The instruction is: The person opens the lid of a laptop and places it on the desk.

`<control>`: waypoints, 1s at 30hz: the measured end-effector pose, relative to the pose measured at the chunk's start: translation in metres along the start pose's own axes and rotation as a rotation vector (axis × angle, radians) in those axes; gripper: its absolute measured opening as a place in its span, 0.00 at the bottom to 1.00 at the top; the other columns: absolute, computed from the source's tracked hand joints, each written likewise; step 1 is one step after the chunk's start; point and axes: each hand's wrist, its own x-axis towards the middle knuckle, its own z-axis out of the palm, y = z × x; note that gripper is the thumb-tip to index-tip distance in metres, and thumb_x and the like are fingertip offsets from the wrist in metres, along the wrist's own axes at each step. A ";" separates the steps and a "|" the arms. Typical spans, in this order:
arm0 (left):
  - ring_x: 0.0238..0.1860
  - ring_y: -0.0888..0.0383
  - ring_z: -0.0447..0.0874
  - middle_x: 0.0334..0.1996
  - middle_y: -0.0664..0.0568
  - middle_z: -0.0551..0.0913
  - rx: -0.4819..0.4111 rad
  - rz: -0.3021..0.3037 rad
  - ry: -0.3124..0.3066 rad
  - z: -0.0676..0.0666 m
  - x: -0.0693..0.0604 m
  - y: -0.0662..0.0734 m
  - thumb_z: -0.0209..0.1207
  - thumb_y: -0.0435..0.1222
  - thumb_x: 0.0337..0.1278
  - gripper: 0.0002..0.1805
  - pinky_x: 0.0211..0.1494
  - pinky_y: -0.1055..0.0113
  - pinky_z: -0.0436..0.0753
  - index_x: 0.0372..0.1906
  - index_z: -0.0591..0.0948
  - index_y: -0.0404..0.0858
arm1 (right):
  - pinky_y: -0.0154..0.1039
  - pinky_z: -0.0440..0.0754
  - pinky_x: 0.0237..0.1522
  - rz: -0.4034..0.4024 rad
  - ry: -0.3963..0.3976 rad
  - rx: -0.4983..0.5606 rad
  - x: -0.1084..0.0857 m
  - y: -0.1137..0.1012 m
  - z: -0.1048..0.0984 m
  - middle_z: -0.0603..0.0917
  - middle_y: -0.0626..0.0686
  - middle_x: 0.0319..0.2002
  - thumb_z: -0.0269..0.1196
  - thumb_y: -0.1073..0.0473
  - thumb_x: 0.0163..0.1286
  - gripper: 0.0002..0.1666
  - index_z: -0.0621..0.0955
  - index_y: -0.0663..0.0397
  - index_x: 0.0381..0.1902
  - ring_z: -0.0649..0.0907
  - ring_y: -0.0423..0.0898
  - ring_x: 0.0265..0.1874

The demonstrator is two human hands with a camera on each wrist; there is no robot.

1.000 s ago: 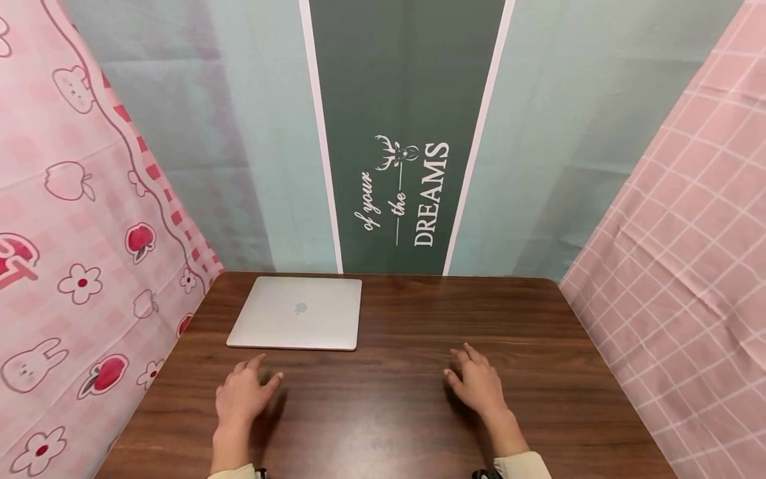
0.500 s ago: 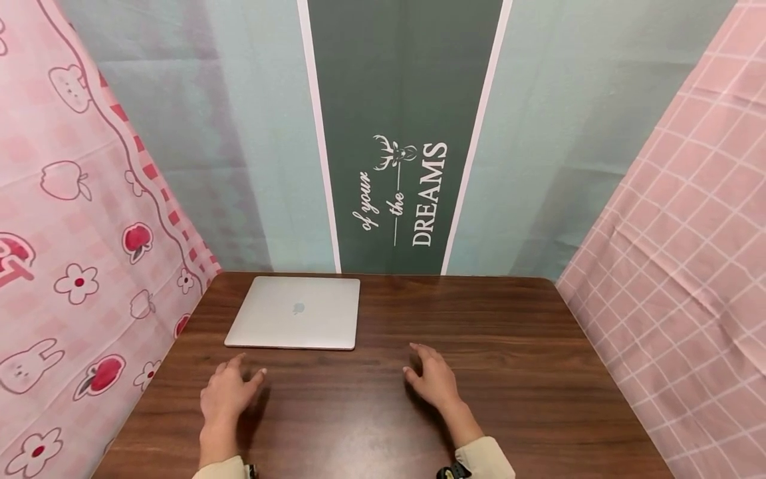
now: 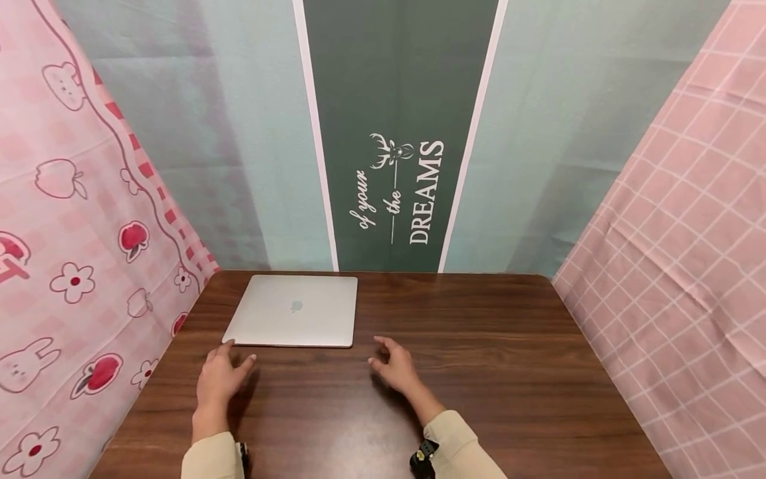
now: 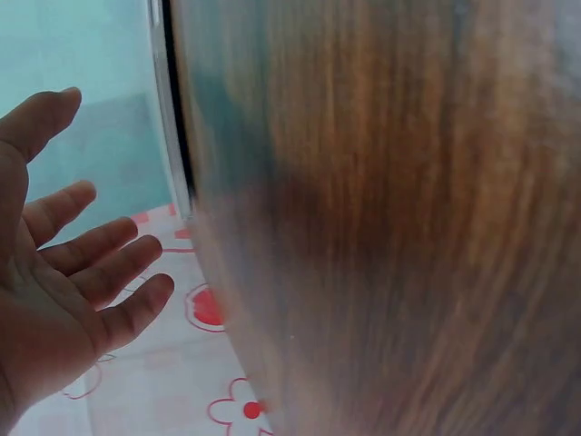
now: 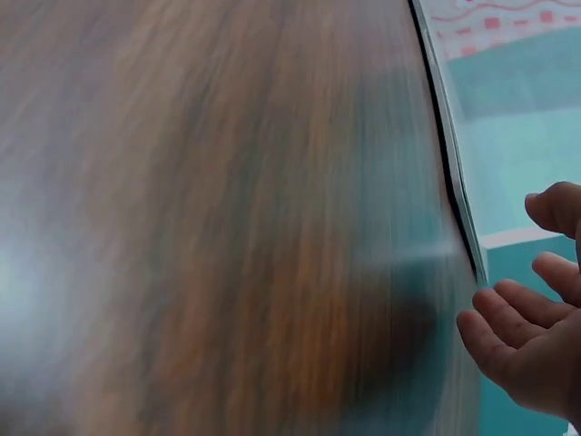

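Observation:
A closed silver laptop [image 3: 293, 311] with an apple logo lies flat at the table's far left. My left hand [image 3: 218, 378] is at its near left corner, fingers loosely spread; whether the fingertips touch the laptop I cannot tell. In the left wrist view the left hand [image 4: 68, 272] shows an empty palm and parted fingers. To the right of the laptop's near right corner, apart from it, hovers my right hand [image 3: 396, 367], thumb and fingers relaxed. The right wrist view has the right hand [image 5: 536, 318] holding nothing, with the laptop's thin edge [image 5: 454, 173] beyond it.
The brown wood-grain table [image 3: 479, 346] reaches to a grey-green curtain [image 3: 395, 100] behind. A pink patterned cloth [image 3: 90, 266] hangs along the left side, and a pink checked cloth [image 3: 676, 233] along the right. Dark bands sit on both wrists.
My right hand has moved left across the table toward the laptop's right side. The left hand has shifted slightly left and forward to its near left corner. The laptop stays in place.

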 end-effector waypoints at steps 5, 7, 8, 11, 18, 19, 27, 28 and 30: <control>0.57 0.27 0.60 0.57 0.22 0.61 -0.048 -0.001 0.011 0.002 0.015 -0.007 0.60 0.44 0.55 0.38 0.57 0.39 0.61 0.63 0.61 0.24 | 0.50 0.78 0.44 0.022 0.017 0.142 0.016 -0.005 0.014 0.79 0.68 0.46 0.66 0.68 0.54 0.27 0.75 0.72 0.52 0.80 0.60 0.43; 0.57 0.28 0.60 0.57 0.22 0.62 -0.086 -0.004 0.040 0.004 0.022 -0.011 0.60 0.43 0.54 0.38 0.58 0.40 0.60 0.63 0.61 0.23 | 0.49 0.78 0.44 0.054 0.019 0.215 0.023 -0.004 0.021 0.78 0.69 0.47 0.65 0.70 0.54 0.27 0.74 0.74 0.52 0.80 0.61 0.43; 0.57 0.28 0.60 0.57 0.22 0.63 -0.108 -0.008 0.057 0.004 0.025 -0.013 0.60 0.43 0.54 0.38 0.58 0.40 0.60 0.62 0.62 0.22 | 0.48 0.78 0.45 0.072 0.016 0.245 0.026 -0.004 0.024 0.78 0.70 0.47 0.65 0.71 0.53 0.27 0.73 0.75 0.52 0.80 0.61 0.43; 0.57 0.29 0.62 0.56 0.22 0.65 -0.167 -0.027 0.095 0.007 0.033 -0.022 0.61 0.42 0.53 0.38 0.59 0.42 0.60 0.61 0.62 0.21 | 0.45 0.79 0.43 0.124 0.015 0.298 0.034 -0.003 0.033 0.78 0.70 0.46 0.65 0.72 0.53 0.27 0.73 0.75 0.52 0.80 0.62 0.43; 0.62 0.32 0.56 0.60 0.23 0.60 -0.272 -0.094 0.044 0.016 0.044 -0.039 0.61 0.37 0.52 0.42 0.63 0.45 0.56 0.65 0.55 0.19 | 0.45 0.78 0.43 0.200 -0.012 0.403 0.046 -0.002 0.046 0.77 0.71 0.48 0.64 0.75 0.49 0.30 0.72 0.77 0.53 0.79 0.62 0.44; 0.62 0.32 0.56 0.60 0.23 0.59 -0.288 -0.098 0.032 0.017 0.045 -0.040 0.61 0.36 0.51 0.43 0.63 0.46 0.55 0.65 0.53 0.18 | 0.45 0.78 0.43 0.205 -0.022 0.399 0.047 -0.003 0.048 0.77 0.71 0.48 0.64 0.75 0.48 0.31 0.71 0.77 0.53 0.79 0.62 0.44; 0.64 0.31 0.50 0.64 0.24 0.53 -0.316 -0.129 -0.065 0.017 0.061 -0.039 0.65 0.36 0.48 0.50 0.64 0.44 0.53 0.68 0.46 0.22 | 0.46 0.77 0.44 0.215 -0.049 0.340 0.056 -0.008 0.054 0.77 0.67 0.47 0.64 0.75 0.46 0.32 0.72 0.75 0.53 0.78 0.60 0.44; 0.64 0.31 0.50 0.64 0.24 0.53 -0.310 -0.130 -0.071 0.016 0.062 -0.038 0.65 0.36 0.47 0.50 0.64 0.44 0.53 0.68 0.46 0.22 | 0.46 0.76 0.45 0.217 -0.049 0.345 0.056 -0.009 0.054 0.77 0.67 0.47 0.64 0.75 0.46 0.33 0.72 0.75 0.54 0.78 0.60 0.45; 0.64 0.31 0.51 0.64 0.25 0.53 -0.298 -0.133 -0.080 0.013 0.064 -0.036 0.65 0.35 0.47 0.50 0.64 0.44 0.53 0.68 0.46 0.22 | 0.47 0.76 0.46 0.220 -0.048 0.351 0.055 -0.010 0.055 0.77 0.68 0.48 0.64 0.75 0.45 0.33 0.72 0.75 0.54 0.78 0.61 0.46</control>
